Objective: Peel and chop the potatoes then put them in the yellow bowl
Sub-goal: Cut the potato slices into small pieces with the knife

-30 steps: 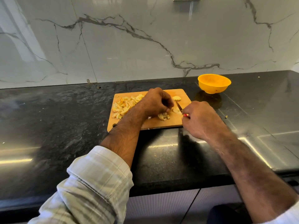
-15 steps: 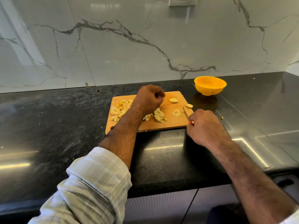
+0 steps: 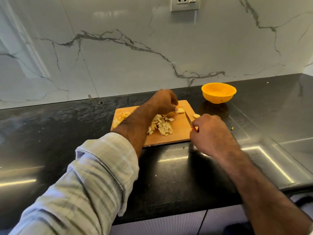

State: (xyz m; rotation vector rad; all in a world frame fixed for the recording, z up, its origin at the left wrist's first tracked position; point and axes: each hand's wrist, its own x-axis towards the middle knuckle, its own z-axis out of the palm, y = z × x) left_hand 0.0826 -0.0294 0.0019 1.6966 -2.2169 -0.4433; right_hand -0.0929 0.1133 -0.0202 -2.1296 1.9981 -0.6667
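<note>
A wooden cutting board (image 3: 179, 133) lies on the black counter. Chopped potato pieces (image 3: 161, 126) are heaped at its middle, and more (image 3: 121, 117) sit at its left end behind my forearm. My left hand (image 3: 165, 100) reaches over the board's far side, its fingertips curled at a potato slice (image 3: 179, 110). Another slice (image 3: 196, 115) lies at the board's right edge. My right hand (image 3: 208, 133) grips a small red-handled knife (image 3: 188, 118), blade pointing away over the board. The yellow bowl (image 3: 218, 92) stands behind the board to the right, with no potato visible inside.
The black stone counter (image 3: 67, 133) runs along a marble wall with a power socket (image 3: 184, 3) above. A small scrap (image 3: 232, 128) lies on the counter right of the board. The counter's front edge is below my arms.
My left hand has moved from the chopped heap toward the far side of the board, reaching the potato slice. My right hand with the knife has drawn back to the right.
</note>
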